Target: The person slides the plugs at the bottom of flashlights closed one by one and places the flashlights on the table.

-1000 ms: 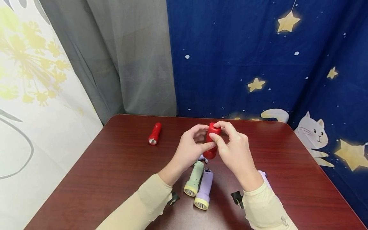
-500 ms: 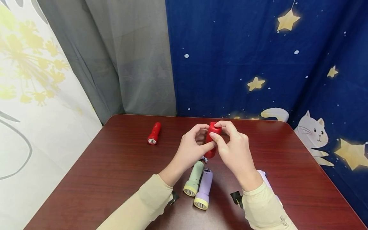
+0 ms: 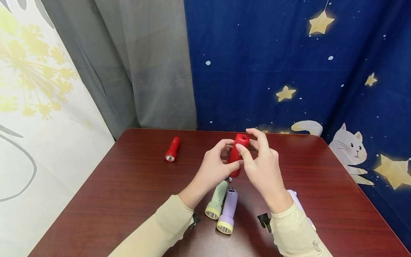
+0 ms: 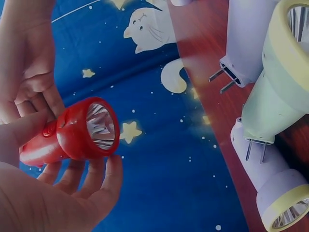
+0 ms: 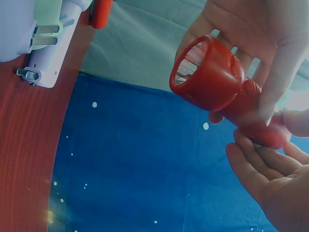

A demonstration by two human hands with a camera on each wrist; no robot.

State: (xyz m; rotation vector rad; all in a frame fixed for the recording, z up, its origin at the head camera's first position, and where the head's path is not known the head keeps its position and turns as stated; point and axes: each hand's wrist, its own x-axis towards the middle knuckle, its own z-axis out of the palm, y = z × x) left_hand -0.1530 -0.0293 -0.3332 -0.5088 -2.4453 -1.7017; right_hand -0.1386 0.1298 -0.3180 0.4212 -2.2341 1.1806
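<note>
Both hands hold a red flashlight [image 3: 235, 157] above the middle of the dark wooden table [image 3: 128, 185]. It stands tilted, tail end up and lens end down toward me. My left hand [image 3: 228, 154] grips the lower body from the left, thumb across its front. My right hand [image 3: 246, 141] pinches the tail end between thumb and fingers. In the left wrist view the red flashlight [image 4: 82, 130] shows its lens, with my left fingers [image 4: 96, 188] curled beneath it. In the right wrist view the red flashlight [image 5: 217, 79] lies between both hands.
A second red flashlight [image 3: 172, 149] lies at the table's back left. A green flashlight [image 3: 217, 200] and a purple flashlight [image 3: 227, 212] lie side by side below my hands. A pale flashlight [image 3: 297, 201] is partly hidden under my right wrist. Curtains hang behind the table.
The red flashlight has risen a little and its tail end now points higher. My right fingers have shifted up onto that tail end. The left hand has barely moved.
</note>
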